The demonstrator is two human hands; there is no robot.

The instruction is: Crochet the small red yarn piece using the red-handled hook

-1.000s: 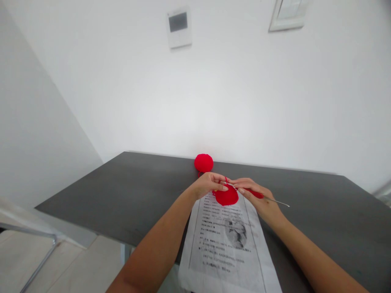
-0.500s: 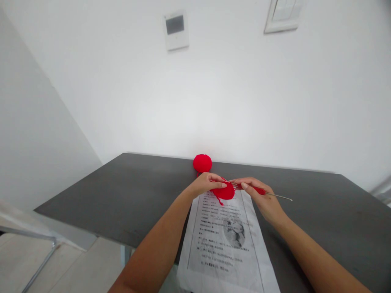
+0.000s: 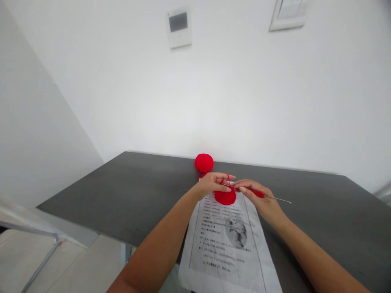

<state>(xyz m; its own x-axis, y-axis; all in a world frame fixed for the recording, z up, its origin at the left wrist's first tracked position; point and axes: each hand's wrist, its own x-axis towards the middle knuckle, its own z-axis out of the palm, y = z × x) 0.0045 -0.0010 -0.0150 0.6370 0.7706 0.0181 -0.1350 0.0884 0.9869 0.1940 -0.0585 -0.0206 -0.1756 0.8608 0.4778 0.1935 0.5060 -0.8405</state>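
Two hands: your left hand [image 3: 214, 184] and right hand [image 3: 258, 195] work close together over the printed sheet; you cannot tell here whether their fingertips touch.
Left grip: your thumb and fingers pinch the red yarn piece [image 3: 225, 197] at its upper edge, the index finger reaching out toward your right hand.
Right grip: your thumb and fingers pinch the red handle of the hook [image 3: 277, 199], whose bare metal end sticks out past your hand to the right.
Red piece: it hangs below your left thumb, in front of the top of the sheet, its lower edge rounded.
Hook tip: it points left, at the top of your red piece; its exact place among the stitches is too small to tell.
Yarn strand [image 3: 228, 178]: it rises from the work to your left index finger.
Yarn ball [image 3: 204, 162]: it sits at the far edge of the table [image 3: 146, 191], just beyond your left hand.
Printed sheet [image 3: 224, 256]: it lies between your forearms, with dark text and an oval picture.
Wall [image 3: 195, 93]: white, carrying a small screened panel [image 3: 179, 28] and a switch plate [image 3: 288, 15].
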